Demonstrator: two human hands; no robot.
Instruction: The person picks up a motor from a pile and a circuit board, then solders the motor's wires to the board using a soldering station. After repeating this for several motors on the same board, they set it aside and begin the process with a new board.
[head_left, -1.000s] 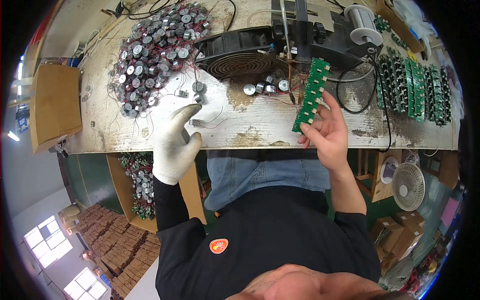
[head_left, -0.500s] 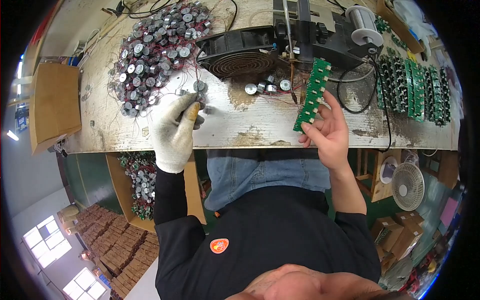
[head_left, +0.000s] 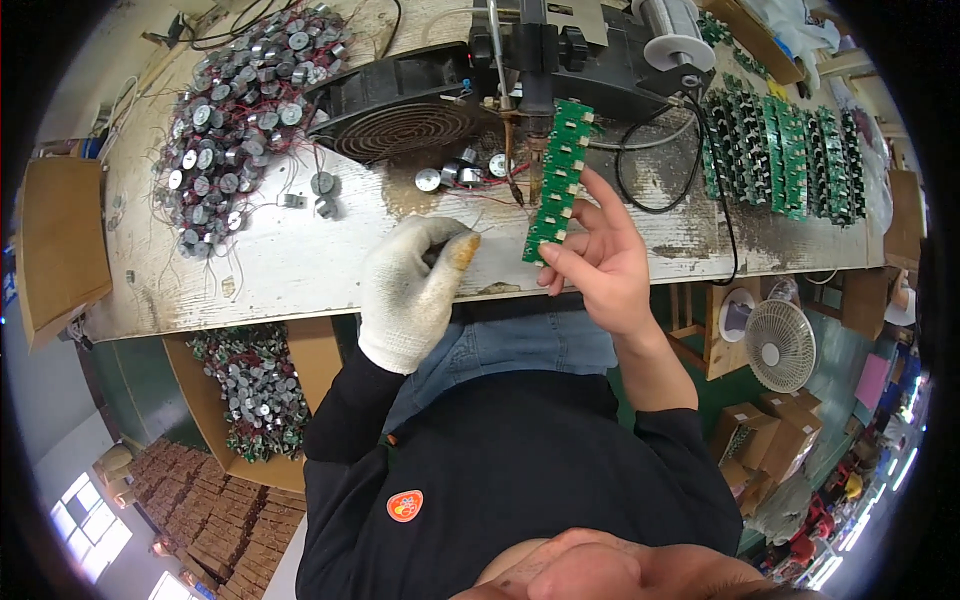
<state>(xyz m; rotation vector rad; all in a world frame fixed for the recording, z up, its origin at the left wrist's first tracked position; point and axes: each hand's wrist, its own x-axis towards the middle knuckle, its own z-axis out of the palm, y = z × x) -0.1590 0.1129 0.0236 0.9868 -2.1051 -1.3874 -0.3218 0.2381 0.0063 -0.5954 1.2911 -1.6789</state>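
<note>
My right hand [head_left: 605,262], bare, grips a long green circuit board [head_left: 557,185] near its lower end, thumb on the face and fingers behind. Small pale connectors run along the board, which stands tilted over the table. To its left, my left hand [head_left: 410,290] wears a white glove with a yellow-stained fingertip. Its fingers are pinched together, and thin wire-like strands show at the tips; what lies inside the pinch is hidden. Several small round metal motors [head_left: 322,183] lie on the table to the left of the glove. More motors [head_left: 428,180] with red wires sit beyond it.
A large heap of wired motors [head_left: 225,130] covers the back left. A black fan [head_left: 400,115] and a soldering stand with a solder spool [head_left: 672,30] stand behind my hands. Rows of circuit boards [head_left: 785,150] lie at right. An open carton [head_left: 320,365] of parts stands below the table.
My left hand has come away from the loose motors, moving right toward the circuit board. My right hand still holds the board. The whole view has shifted slightly.
</note>
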